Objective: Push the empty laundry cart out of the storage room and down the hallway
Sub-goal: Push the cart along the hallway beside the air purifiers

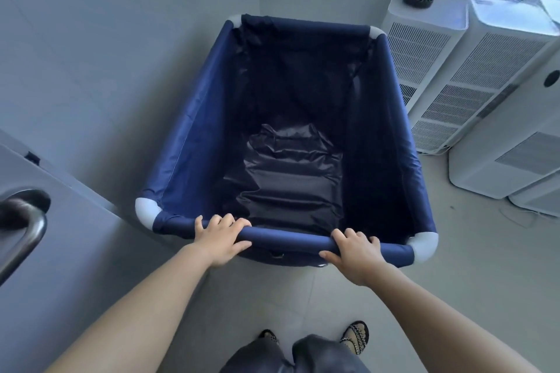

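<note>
1. The cart (291, 142) is directly ahead of the person, its near rail (285, 238) lying crosswise and its long axis running away toward the wall corner.
2. The left hand (219, 241) is clamped on the near rail left of centre; the right hand (353, 253) is clamped on it right of centre. Fingers are wrapped over the top, thumbs underneath. Both hands are about equally near.
3. The cart's far end is parked close to the corner; the wall (106, 70) runs along its left side, and white tower units (472, 76) stand just beside its right side.
4. A door (45, 251) with a metal handle (27, 230) is seen at near left. Judged: straight ahead is blocked, so the cart must be pulled back or swung round before it can be pushed out.
5. Look: dark blue fabric liner on a tube frame, white corner joints (147, 210), wrinkled floor panel, nothing inside.
</note>
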A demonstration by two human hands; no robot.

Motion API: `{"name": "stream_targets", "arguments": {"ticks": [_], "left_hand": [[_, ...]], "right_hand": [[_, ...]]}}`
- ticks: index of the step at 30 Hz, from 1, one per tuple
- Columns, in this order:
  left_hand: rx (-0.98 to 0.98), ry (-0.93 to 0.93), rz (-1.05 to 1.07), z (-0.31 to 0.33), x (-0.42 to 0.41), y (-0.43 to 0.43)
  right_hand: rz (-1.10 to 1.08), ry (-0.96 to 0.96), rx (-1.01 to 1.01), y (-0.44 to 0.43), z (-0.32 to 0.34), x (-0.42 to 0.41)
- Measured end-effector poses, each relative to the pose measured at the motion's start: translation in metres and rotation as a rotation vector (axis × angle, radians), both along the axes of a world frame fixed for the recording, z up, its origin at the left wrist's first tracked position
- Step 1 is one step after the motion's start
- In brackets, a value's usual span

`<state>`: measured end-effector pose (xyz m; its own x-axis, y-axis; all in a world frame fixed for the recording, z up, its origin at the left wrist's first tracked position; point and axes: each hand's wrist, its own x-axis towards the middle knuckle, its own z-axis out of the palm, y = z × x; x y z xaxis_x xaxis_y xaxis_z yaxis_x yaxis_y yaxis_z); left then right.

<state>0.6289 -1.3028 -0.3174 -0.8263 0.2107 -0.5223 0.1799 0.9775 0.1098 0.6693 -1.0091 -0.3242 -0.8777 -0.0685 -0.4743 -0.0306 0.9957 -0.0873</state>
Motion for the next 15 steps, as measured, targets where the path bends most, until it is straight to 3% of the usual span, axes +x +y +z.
{"name": "stream_targets", "arguments": {"ticks": [8, 13, 15], "left_hand": [[-0.03, -0.037, 0.06, 0.003, 0.007, -0.009], [-0.227, -0.137, 0.143, 0.008, 0.007, -0.001], [-0.22, -0.153, 0.156, 0.006, 0.005, -0.003]], "right_hand": [[0.027, 0.124, -0.004, -0.013, -0.002, 0.019], [0.073, 0.149, -0.093, -0.008, -0.006, 0.022], [0.133, 0.134, -0.072, -0.009, -0.009, 0.019]]}}
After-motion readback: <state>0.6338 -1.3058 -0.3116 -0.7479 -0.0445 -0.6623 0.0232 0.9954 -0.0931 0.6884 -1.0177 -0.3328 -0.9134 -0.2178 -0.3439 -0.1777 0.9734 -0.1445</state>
